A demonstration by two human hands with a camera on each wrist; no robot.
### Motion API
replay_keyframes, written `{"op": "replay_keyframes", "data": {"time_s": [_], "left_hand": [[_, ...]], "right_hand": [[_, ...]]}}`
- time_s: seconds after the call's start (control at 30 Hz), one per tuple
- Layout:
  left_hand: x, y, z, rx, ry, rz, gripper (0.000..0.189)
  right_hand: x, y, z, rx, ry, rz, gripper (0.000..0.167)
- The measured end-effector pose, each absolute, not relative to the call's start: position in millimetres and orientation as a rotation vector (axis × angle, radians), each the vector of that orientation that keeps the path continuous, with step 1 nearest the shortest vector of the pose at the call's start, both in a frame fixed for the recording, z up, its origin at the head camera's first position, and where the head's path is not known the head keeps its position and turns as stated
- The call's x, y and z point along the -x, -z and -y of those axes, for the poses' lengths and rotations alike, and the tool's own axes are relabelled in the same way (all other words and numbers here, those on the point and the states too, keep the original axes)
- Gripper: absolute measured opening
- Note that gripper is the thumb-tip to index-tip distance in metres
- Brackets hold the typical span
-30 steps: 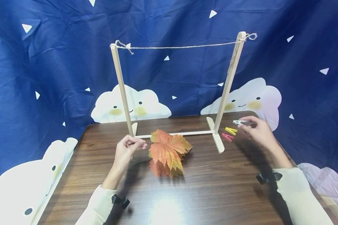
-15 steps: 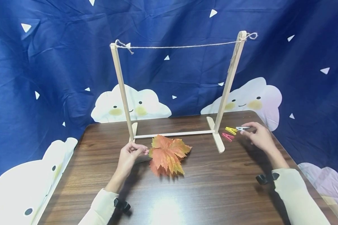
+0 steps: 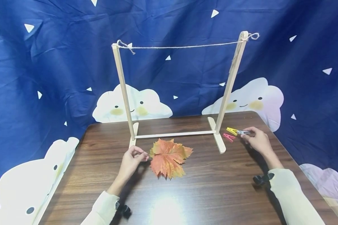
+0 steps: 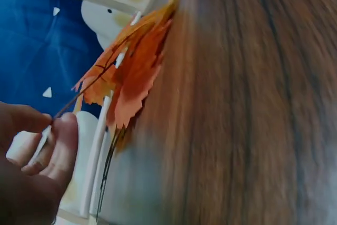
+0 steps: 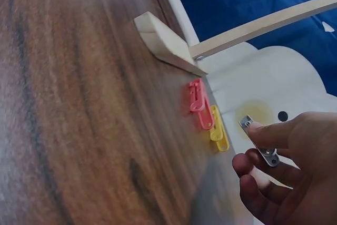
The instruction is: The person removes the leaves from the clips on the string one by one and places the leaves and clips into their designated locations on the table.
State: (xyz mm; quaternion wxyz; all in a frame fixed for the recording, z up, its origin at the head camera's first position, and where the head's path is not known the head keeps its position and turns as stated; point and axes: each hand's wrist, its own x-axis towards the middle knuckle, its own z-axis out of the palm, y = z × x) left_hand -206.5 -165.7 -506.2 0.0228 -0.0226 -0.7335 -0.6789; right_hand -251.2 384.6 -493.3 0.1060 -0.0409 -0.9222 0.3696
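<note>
In the head view my left hand (image 3: 132, 161) is at the left of a small pile of orange and yellow artificial leaves (image 3: 169, 159). The left wrist view shows its thumb and finger pinching the thin brown stem (image 4: 79, 94) of the top leaf. Under that leaf are more leaves (image 4: 134, 93), their dark stems trailing over the table. On the right, my right hand (image 3: 257, 140) holds a pale grey-blue clothespin (image 5: 271, 157) between thumb and fingers. A yellow clothespin (image 5: 218, 130) and a pink clothespin (image 5: 199, 101) lie on the table just beside it.
A wooden frame (image 3: 228, 84) stands at the back of the brown table (image 3: 208, 190), with a string (image 3: 180, 47) tied across its two posts. Its low crossbar (image 3: 174, 134) runs behind the leaves. A blue cloud-patterned cloth (image 3: 174, 25) hangs behind.
My right hand has come down toward the table with the grey-blue clothespin, close to the yellow one. My left hand has moved slightly right and nearer me, and the pinched leaf has sunk lower.
</note>
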Motion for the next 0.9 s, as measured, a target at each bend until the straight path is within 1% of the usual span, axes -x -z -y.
{"op": "replay_keyframes", "data": {"time_s": [0.1, 0.3, 0.6, 0.73, 0.9], "left_hand": [[205, 505, 167, 0.114, 1.871, 2.445, 0.014], [207, 506, 174, 0.238, 1.357, 2.726, 0.014], [211, 506, 175, 0.405, 1.046, 2.858, 0.01], [212, 509, 173, 0.465, 0.867, 2.887, 0.011], [212, 512, 171, 0.5, 0.802, 2.902, 0.013]], "right_hand": [[252, 496, -386, 0.119, -1.045, 2.709, 0.034], [252, 502, -390, 0.136, -0.931, 2.692, 0.034], [258, 509, -392, 0.152, -0.898, 2.69, 0.033], [259, 513, -392, 0.17, -0.894, 2.71, 0.033], [261, 517, -394, 0.192, -0.879, 2.739, 0.035]]}}
